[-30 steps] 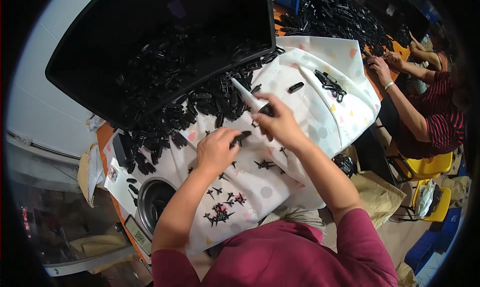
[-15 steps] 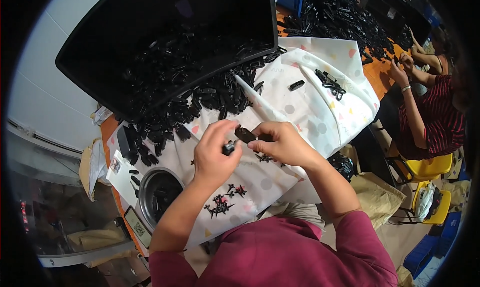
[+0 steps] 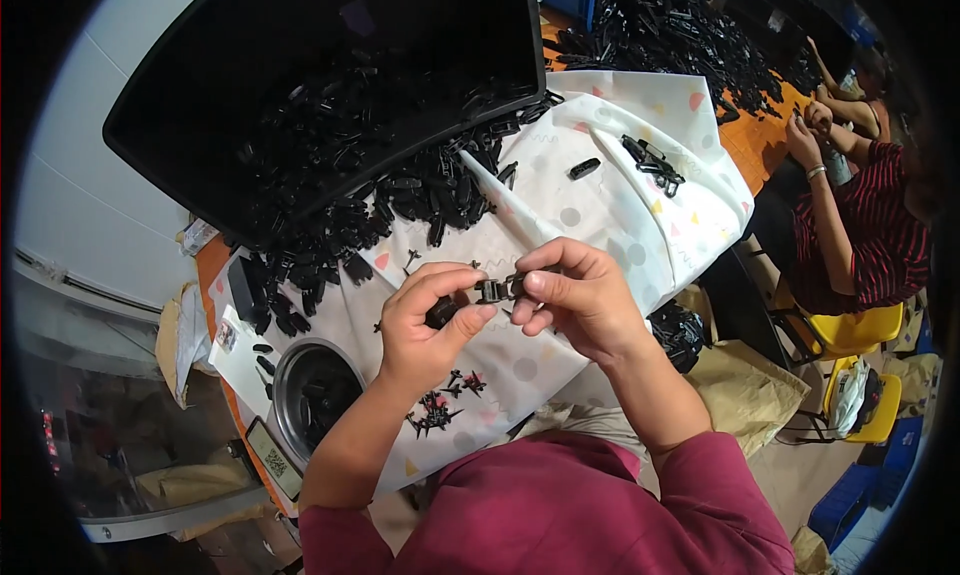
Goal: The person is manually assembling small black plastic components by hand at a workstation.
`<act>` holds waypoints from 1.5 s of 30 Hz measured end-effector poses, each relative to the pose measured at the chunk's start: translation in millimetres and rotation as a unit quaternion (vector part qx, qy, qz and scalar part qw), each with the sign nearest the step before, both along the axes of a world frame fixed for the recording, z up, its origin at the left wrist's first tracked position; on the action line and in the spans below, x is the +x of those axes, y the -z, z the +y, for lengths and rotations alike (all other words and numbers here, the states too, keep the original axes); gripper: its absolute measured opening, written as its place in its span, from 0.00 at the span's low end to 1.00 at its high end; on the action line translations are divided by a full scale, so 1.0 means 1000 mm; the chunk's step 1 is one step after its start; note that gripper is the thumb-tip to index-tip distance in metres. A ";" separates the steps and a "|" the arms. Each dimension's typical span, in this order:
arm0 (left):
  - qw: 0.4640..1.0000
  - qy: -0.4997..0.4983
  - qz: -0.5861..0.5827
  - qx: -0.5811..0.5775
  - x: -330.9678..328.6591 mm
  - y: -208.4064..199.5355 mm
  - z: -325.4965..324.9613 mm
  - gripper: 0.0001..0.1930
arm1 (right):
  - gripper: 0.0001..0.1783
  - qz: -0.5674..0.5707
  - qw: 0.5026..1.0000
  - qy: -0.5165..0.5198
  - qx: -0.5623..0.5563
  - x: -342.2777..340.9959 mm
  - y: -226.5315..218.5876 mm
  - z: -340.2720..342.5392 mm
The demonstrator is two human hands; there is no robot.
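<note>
My left hand and my right hand meet above a white cloth with coloured dots. Between their fingertips I pinch a small black plastic part; the left hand also grips a second dark piece against its thumb. A heap of black plastic parts spills from a large black tray onto the cloth just beyond my hands. Small black sprue-like offcuts lie on the cloth below my left wrist.
A round metal bowl with black pieces sits at the cloth's left corner. A lone black part and a small cluster lie farther right. Another person in a striped top works at the right beside a bigger pile.
My hands have drawn back from the heap toward me and come together. The right hand, earlier reaching forward over the cloth, now presses a black part against the one in my left.
</note>
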State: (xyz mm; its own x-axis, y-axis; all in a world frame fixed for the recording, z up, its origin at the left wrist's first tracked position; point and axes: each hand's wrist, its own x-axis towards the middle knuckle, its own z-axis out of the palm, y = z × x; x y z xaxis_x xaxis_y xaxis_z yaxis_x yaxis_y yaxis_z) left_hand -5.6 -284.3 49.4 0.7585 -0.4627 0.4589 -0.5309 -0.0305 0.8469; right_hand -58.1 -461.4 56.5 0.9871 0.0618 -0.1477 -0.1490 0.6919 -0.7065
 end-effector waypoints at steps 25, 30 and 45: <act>0.939 0.010 0.319 -0.127 -0.014 0.021 -0.008 0.10 | 0.14 0.078 0.994 -0.056 -0.059 -0.008 0.012 0.017; 0.957 -0.040 0.284 -0.035 -0.017 0.006 -0.015 0.13 | 0.17 -0.108 0.856 0.061 -0.502 -0.012 0.025 0.018; 0.901 -0.270 0.118 0.320 -0.047 0.002 0.123 0.09 | 0.13 -0.088 0.611 0.068 -0.784 0.153 0.100 -0.058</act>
State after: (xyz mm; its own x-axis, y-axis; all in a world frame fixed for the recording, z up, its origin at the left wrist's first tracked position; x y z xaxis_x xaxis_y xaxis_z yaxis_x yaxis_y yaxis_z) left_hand -52.8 -161.7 47.4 0.9935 -0.1105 0.0261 -0.1008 -0.7523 0.6511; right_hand 94.5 -518.9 -43.6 0.9764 -0.1038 0.1892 0.0081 -0.8583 -0.5131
